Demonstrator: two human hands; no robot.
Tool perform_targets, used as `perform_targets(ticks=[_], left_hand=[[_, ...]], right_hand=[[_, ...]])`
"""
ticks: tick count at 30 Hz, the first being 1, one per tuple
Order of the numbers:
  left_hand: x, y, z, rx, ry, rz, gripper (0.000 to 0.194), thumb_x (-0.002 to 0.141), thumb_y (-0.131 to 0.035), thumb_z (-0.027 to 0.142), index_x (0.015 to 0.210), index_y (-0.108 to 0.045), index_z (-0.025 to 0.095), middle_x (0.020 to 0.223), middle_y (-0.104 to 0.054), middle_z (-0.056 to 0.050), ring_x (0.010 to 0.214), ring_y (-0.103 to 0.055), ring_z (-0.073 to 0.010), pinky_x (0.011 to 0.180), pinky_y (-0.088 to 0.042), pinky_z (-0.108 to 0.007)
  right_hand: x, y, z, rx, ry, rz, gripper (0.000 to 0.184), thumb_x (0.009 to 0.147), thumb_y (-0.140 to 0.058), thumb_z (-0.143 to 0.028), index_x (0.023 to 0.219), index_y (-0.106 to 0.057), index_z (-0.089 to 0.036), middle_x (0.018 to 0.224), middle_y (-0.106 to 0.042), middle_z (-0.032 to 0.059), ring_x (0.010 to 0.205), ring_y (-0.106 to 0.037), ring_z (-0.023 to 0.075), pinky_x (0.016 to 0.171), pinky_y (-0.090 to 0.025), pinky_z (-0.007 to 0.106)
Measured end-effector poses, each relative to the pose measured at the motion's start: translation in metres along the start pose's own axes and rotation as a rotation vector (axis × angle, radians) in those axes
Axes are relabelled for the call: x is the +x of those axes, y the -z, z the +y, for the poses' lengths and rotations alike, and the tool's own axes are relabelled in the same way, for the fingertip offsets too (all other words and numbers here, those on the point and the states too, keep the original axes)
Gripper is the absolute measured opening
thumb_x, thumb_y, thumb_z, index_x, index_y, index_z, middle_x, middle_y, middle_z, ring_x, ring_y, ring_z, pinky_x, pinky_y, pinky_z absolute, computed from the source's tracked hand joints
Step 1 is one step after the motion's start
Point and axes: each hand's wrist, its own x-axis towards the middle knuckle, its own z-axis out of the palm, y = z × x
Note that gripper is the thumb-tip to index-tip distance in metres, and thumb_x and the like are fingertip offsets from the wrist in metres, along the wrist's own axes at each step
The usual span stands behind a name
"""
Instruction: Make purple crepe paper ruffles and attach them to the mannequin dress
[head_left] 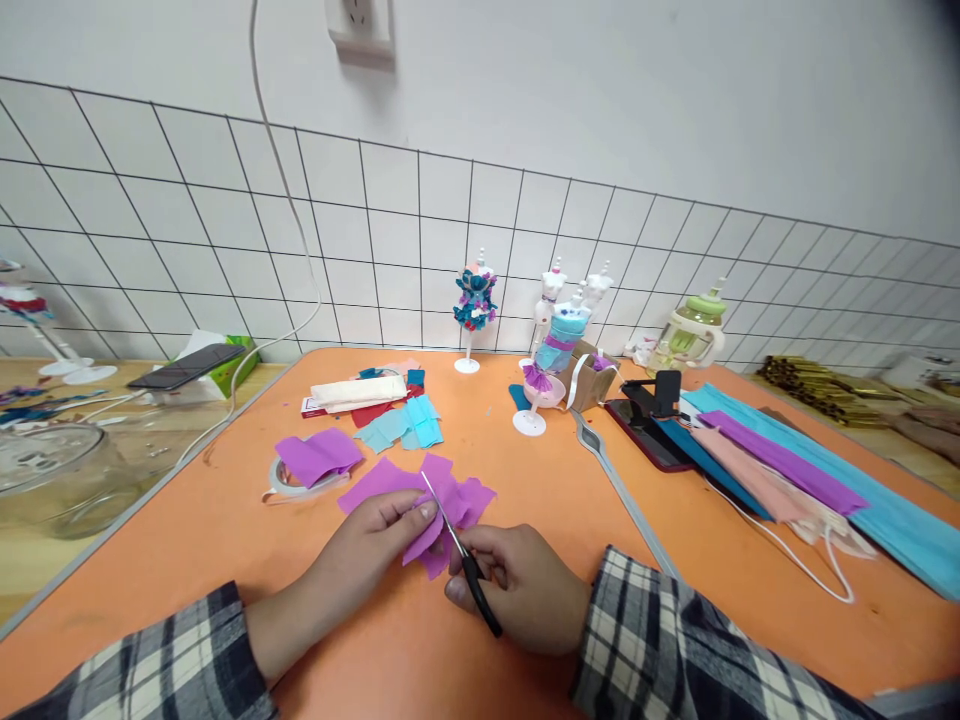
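Low over the orange table mat, my left hand [375, 540] pinches a piece of purple crepe paper [421, 545] between thumb and fingers. More purple crepe paper [454, 495] lies spread just behind it. My right hand [517, 580] grips a pair of scissors [474, 585] by the black handle. The metal blades point up and left, across the purple paper close to my left thumb. How far apart the blades are, I cannot tell. Left of my hands, another purple paper piece [319, 456] rests on a white tape roll [289, 480].
Light blue paper squares [421, 422] and a cream folded strip [358, 392] lie behind my hands. Small dress forms [475, 300] stand toward the wall grid. To the right are a phone [649, 435], crepe paper strips [810, 470] and a bottle [690, 330]. A glass jar [75, 490] stands left.
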Motion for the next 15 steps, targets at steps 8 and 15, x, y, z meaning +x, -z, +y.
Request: perform_targets(ticks=[8,15], left_hand=[[-0.0018,0.0006,0.0002,-0.035,-0.037,-0.049,0.042,0.087,-0.054,0.051,0.059,-0.050,0.020,0.058,-0.051,0.003,0.059,-0.047,-0.0152,0.061,-0.038,-0.026],[-0.0007,0.0018,-0.0007,-0.038,-0.047,-0.073,0.041,0.089,-0.052,0.049,0.059,-0.048,0.020,0.060,-0.054,0.002,0.061,-0.050,-0.0158,0.063,-0.038,-0.026]], right_hand=[[-0.0006,0.0001,0.0009,0.015,0.002,-0.013,0.013,0.080,-0.066,-0.033,0.082,-0.061,-0.021,0.057,-0.039,-0.0082,0.052,-0.034,0.0082,0.048,-0.024,0.021],[-0.0008,-0.0001,0.0008,0.056,-0.003,-0.014,0.012,0.080,-0.067,-0.032,0.080,-0.061,-0.021,0.055,-0.039,-0.0083,0.051,-0.035,0.0078,0.048,-0.024,0.020]])
